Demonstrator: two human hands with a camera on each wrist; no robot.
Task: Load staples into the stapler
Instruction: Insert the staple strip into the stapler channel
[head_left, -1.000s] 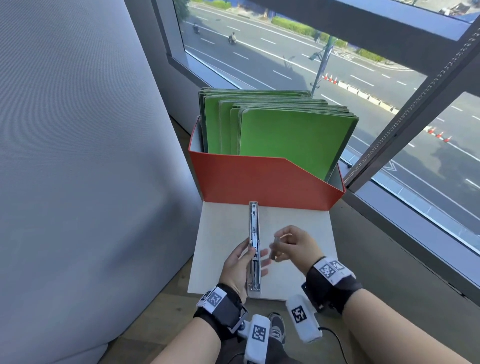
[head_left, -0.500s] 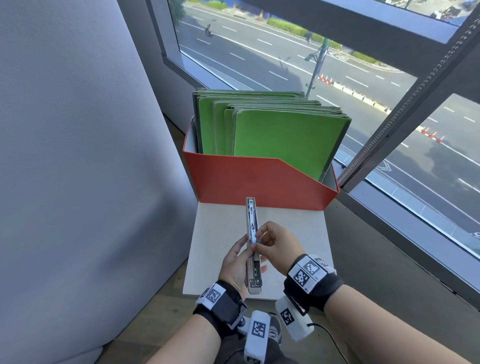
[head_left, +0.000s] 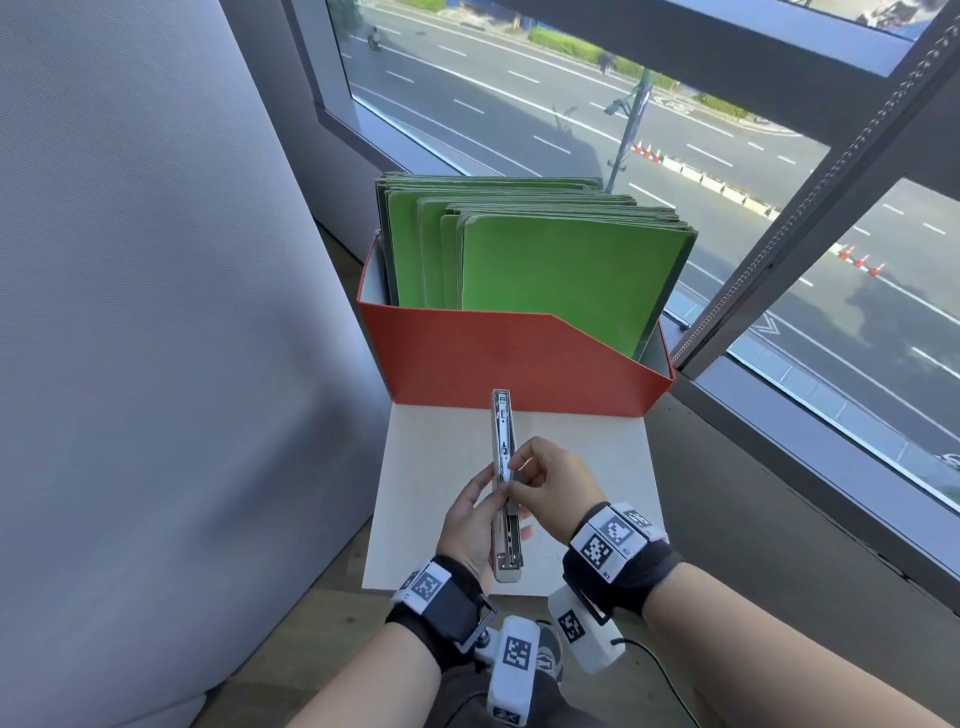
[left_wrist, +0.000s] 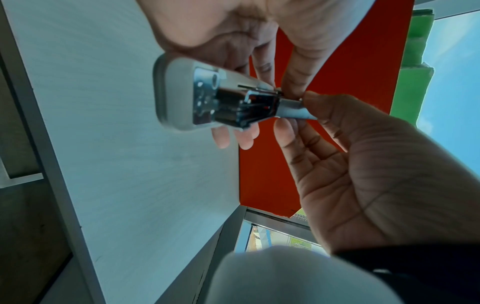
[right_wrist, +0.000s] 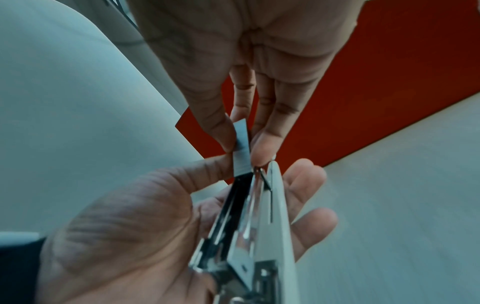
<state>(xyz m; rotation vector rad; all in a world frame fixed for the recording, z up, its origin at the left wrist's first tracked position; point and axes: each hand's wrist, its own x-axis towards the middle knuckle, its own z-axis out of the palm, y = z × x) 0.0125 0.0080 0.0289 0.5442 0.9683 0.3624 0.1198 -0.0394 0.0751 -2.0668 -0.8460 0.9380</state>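
A grey stapler (head_left: 501, 415) is folded open, long and flat, pointing away from me above the white tabletop (head_left: 597, 467). My left hand (head_left: 467, 519) grips its near half from the left. My right hand (head_left: 550, 483) pinches a short silver staple strip between thumb and fingers, right at the open metal channel. In the left wrist view the staple strip (left_wrist: 293, 110) meets the end of the dark channel of the stapler (left_wrist: 182, 94). In the right wrist view the staple strip (right_wrist: 241, 148) stands on the top of the stapler (right_wrist: 270, 216), whose far half is hidden.
A red file box (head_left: 519, 364) holding several green folders (head_left: 545, 270) stands just behind the stapler at the tabletop's far edge. A grey curved wall (head_left: 156, 312) closes off the left. A window frame (head_left: 779, 291) runs along the right.
My right hand has moved left from beside the stapler onto its channel, bringing the staple strip with it. The left hand still holds the stapler in the same pose.
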